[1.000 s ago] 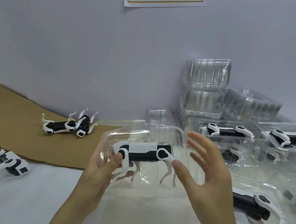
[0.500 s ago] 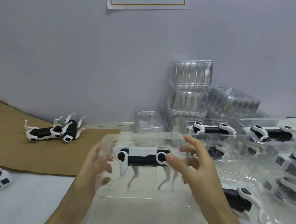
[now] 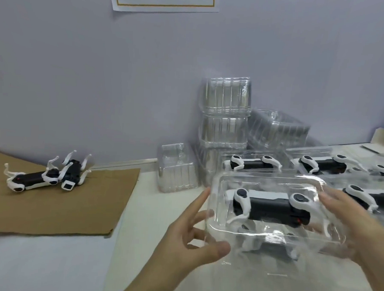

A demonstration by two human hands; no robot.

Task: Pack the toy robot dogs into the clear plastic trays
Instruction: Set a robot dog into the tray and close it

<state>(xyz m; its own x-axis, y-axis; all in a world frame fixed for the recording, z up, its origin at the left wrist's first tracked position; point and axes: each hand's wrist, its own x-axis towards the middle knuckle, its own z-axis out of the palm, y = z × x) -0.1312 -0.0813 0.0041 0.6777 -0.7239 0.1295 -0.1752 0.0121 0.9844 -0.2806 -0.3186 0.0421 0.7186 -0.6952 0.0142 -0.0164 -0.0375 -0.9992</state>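
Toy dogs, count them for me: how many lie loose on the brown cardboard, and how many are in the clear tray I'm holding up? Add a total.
Loose toy dogs on the cardboard: 2
Toy dog in the held clear tray: 1
Total: 3
Not counted: the other packed trays at the right, partly cut off.

Black-and-white plastic toy robot dogs: two loose at mid left, left dog (image 3: 31, 179) and right dog (image 3: 70, 175). At least five more in trays at right; others cut off at the edge. Held clear tray (image 3: 267, 182): one. Bundles of empty clear trays (image 3: 226, 96), centre: four. Brown cardboard sheet (image 3: 72, 205): one. Hands: two, left hand (image 3: 188, 240) and right hand (image 3: 347, 222).
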